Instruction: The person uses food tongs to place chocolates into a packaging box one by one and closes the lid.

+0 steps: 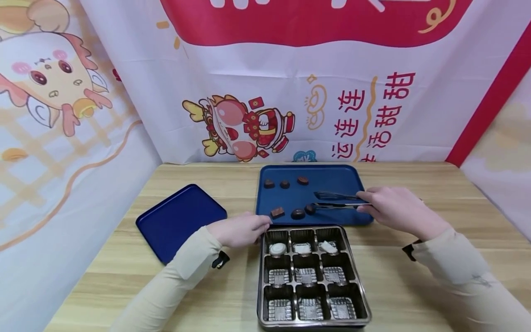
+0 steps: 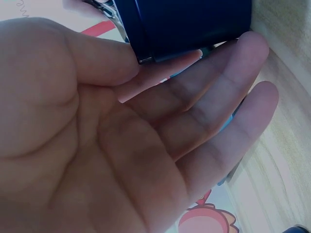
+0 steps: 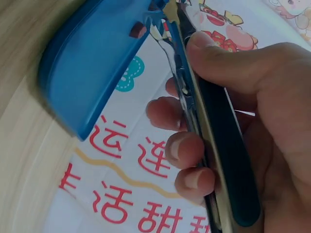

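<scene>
My right hand (image 1: 396,210) grips metal tongs (image 3: 214,126) with dark handle panels, thumb on one side and fingers on the other. The tongs reach left over a blue tray (image 1: 344,175). At their tip sits a small dark chocolate (image 1: 310,209); whether it is pinched I cannot tell. Beside it lie a round dark chocolate (image 1: 297,213) and a rectangular one (image 1: 277,212). My left hand (image 1: 242,229) holds the far left corner of a divided box (image 1: 262,276) between thumb and index finger, other fingers extended. Pale pieces, including a round one (image 1: 278,249), occupy the box's far row.
A second, darker blue tray (image 1: 182,221) lies at an angle on the left of the wooden table (image 1: 224,295). More chocolates (image 1: 284,184) sit along the blue tray's far side. A printed cloth (image 1: 257,69) hangs behind the table.
</scene>
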Demonstrator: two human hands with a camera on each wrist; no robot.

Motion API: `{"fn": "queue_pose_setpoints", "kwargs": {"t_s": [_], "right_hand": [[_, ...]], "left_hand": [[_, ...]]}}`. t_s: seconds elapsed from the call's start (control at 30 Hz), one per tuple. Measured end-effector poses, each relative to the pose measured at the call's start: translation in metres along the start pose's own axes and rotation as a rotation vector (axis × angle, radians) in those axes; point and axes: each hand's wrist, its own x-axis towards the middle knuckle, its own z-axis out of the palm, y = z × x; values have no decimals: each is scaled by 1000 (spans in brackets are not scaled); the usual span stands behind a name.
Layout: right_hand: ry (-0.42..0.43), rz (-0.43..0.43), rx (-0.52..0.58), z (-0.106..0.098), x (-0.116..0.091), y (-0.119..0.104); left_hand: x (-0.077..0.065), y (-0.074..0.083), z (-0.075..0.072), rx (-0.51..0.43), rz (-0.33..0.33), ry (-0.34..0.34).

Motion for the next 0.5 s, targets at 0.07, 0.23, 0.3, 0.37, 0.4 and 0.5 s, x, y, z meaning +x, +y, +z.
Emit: {"fn": "queue_pose_setpoints", "kwargs": {"t_s": [0.07,0.23,0.3,0.37,0.4,0.5], "right_hand": [[-22,5,12,1,4,-1],[-60,21,62,2,12,-1],[-75,23,76,3,13,-2],[-88,21,74,5,16,-2],[-93,21,73,6,17,-3],[-95,9,70,10,22,-7]], "left_hand": [[0,1,0,1,-1,1],[0,2,-1,9,-8,-4],[1,2,0,9,-16,-8],[0,3,-1,11,-27,-9],[0,3,-1,11,-30,-9],[0,2,0,10,-32,-6]]}}
